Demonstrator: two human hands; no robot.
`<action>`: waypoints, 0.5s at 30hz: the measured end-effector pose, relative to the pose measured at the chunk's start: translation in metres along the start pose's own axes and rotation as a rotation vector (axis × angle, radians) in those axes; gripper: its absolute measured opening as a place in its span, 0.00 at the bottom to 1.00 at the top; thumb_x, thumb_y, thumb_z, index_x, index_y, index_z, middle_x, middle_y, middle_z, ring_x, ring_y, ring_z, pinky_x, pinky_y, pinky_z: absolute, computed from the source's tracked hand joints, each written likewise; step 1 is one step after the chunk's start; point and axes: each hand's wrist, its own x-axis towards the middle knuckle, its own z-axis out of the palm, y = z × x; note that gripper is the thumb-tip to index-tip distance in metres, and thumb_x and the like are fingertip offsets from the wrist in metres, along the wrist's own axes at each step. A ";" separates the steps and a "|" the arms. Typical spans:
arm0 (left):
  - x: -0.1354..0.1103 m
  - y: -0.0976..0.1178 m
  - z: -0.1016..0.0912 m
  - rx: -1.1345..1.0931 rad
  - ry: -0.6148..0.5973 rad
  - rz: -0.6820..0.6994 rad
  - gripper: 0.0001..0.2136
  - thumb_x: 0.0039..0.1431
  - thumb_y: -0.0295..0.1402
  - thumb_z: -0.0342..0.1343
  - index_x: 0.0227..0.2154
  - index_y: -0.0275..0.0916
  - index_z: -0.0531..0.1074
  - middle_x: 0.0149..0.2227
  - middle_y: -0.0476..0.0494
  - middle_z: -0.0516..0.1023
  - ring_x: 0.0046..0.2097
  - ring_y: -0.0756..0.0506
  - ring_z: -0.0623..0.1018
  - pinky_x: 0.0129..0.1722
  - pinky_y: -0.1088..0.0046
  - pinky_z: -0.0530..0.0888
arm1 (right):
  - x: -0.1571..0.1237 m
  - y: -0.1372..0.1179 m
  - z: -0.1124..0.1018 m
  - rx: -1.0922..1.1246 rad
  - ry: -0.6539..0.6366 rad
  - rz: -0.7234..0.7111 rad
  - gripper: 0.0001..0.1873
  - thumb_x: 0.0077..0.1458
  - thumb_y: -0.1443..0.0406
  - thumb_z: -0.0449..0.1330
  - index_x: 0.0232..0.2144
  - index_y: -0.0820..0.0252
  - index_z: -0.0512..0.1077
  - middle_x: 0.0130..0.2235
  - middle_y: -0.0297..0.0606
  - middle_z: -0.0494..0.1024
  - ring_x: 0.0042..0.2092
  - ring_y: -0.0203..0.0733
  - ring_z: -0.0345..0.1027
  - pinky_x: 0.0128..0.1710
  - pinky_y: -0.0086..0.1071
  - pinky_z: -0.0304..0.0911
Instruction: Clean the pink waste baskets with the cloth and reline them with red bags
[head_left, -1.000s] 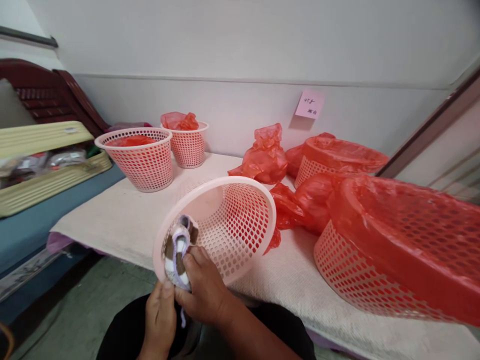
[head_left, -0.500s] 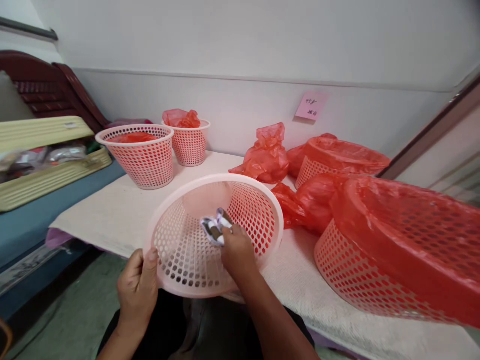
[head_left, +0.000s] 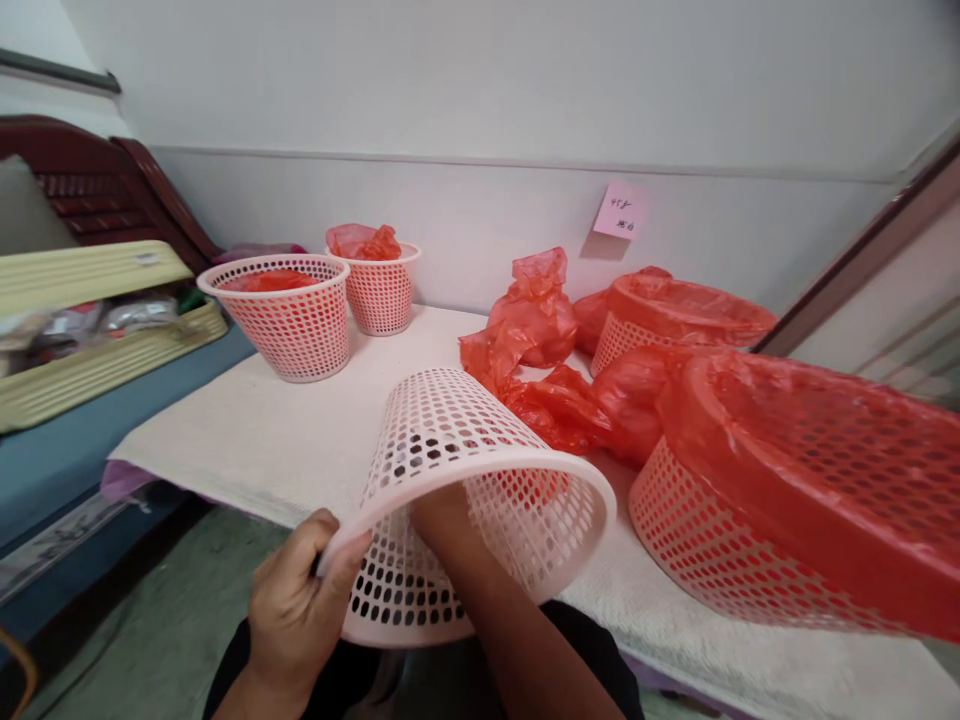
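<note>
A pale pink perforated plastic basket (head_left: pixel 450 410) is tipped on its side at the table's near edge, its mouth facing me. My left hand (head_left: pixel 304 590) is closed on the left of its rim, thumb outside. Inside the basket is my right hand (head_left: pixel 442 515), reaching in through the mouth. The basket wall hides most of its fingers. A folded cloth with white, purple and brown patches was in that hand a moment ago; now only dark patches show through the holes near the fingers.
Two pink baskets (head_left: pixel 289 335) with red bags inside stand at the back left. Crumpled red plastic bags (head_left: pixel 536 310) lie at the centre right. A large basket lined with a red bag (head_left: pixel 712 530) stands at right. A pink note (head_left: pixel 616 212) is on the wall.
The basket has tilted over, its rim turning down toward me and its outer wall now showing. My right hand has gone deeper inside, and the cloth has passed from plain view.
</note>
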 end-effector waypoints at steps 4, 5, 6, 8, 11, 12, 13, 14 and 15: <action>0.020 -0.009 -0.006 0.086 0.113 -0.067 0.13 0.56 0.39 0.57 0.20 0.40 0.66 0.19 0.56 0.67 0.22 0.53 0.65 0.23 0.76 0.62 | -0.029 -0.010 -0.013 0.118 -0.110 -0.185 0.14 0.50 0.70 0.57 0.41 0.56 0.72 0.42 0.37 0.76 0.44 0.42 0.68 0.45 0.33 0.62; 0.025 -0.010 -0.006 0.078 0.134 -0.105 0.14 0.57 0.40 0.57 0.19 0.40 0.66 0.18 0.56 0.64 0.21 0.53 0.64 0.22 0.76 0.61 | -0.038 -0.012 -0.019 0.162 -0.140 -0.248 0.14 0.50 0.70 0.57 0.40 0.56 0.71 0.41 0.36 0.76 0.44 0.42 0.67 0.44 0.32 0.62; 0.030 -0.010 -0.007 0.068 0.148 -0.141 0.15 0.57 0.41 0.57 0.19 0.40 0.65 0.18 0.56 0.62 0.22 0.53 0.62 0.22 0.76 0.60 | -0.047 -0.013 -0.025 0.201 -0.163 -0.306 0.14 0.49 0.70 0.58 0.40 0.56 0.71 0.41 0.36 0.75 0.44 0.42 0.67 0.44 0.31 0.61; 0.038 -0.008 -0.006 0.050 0.159 -0.183 0.16 0.58 0.42 0.56 0.20 0.40 0.65 0.18 0.57 0.60 0.22 0.53 0.60 0.22 0.75 0.59 | -0.064 -0.017 -0.035 0.243 -0.181 -0.407 0.18 0.47 0.67 0.60 0.43 0.55 0.70 0.43 0.36 0.74 0.45 0.43 0.66 0.45 0.32 0.60; 0.047 -0.005 -0.004 0.066 0.130 -0.198 0.17 0.58 0.45 0.56 0.20 0.40 0.64 0.19 0.56 0.59 0.23 0.52 0.60 0.23 0.75 0.59 | -0.079 -0.021 -0.043 0.235 -0.156 -0.463 0.22 0.46 0.66 0.61 0.47 0.57 0.69 0.45 0.38 0.73 0.47 0.45 0.64 0.49 0.36 0.58; 0.050 -0.005 -0.004 0.074 0.118 -0.203 0.18 0.57 0.46 0.56 0.19 0.40 0.64 0.18 0.56 0.59 0.23 0.52 0.60 0.23 0.75 0.59 | -0.081 -0.022 -0.044 0.234 -0.144 -0.456 0.22 0.47 0.66 0.61 0.47 0.57 0.69 0.45 0.39 0.73 0.47 0.45 0.63 0.49 0.36 0.58; 0.053 -0.005 -0.004 0.079 0.109 -0.209 0.18 0.57 0.47 0.56 0.19 0.40 0.64 0.18 0.56 0.59 0.23 0.52 0.60 0.22 0.75 0.59 | -0.082 -0.023 -0.045 0.240 -0.135 -0.446 0.21 0.47 0.66 0.60 0.46 0.57 0.69 0.44 0.38 0.73 0.46 0.45 0.63 0.49 0.36 0.58; 0.055 -0.005 -0.004 0.082 0.102 -0.216 0.19 0.57 0.48 0.56 0.19 0.40 0.64 0.18 0.56 0.59 0.23 0.52 0.60 0.22 0.74 0.58 | -0.082 -0.024 -0.046 0.253 -0.130 -0.436 0.20 0.48 0.67 0.59 0.45 0.57 0.69 0.44 0.38 0.73 0.46 0.45 0.63 0.48 0.36 0.58; 0.058 -0.005 -0.004 0.081 0.097 -0.222 0.19 0.57 0.48 0.56 0.19 0.41 0.64 0.18 0.56 0.59 0.22 0.52 0.60 0.22 0.74 0.58 | -0.082 -0.024 -0.047 0.270 -0.131 -0.431 0.18 0.48 0.67 0.59 0.45 0.57 0.69 0.43 0.37 0.72 0.46 0.44 0.63 0.48 0.35 0.58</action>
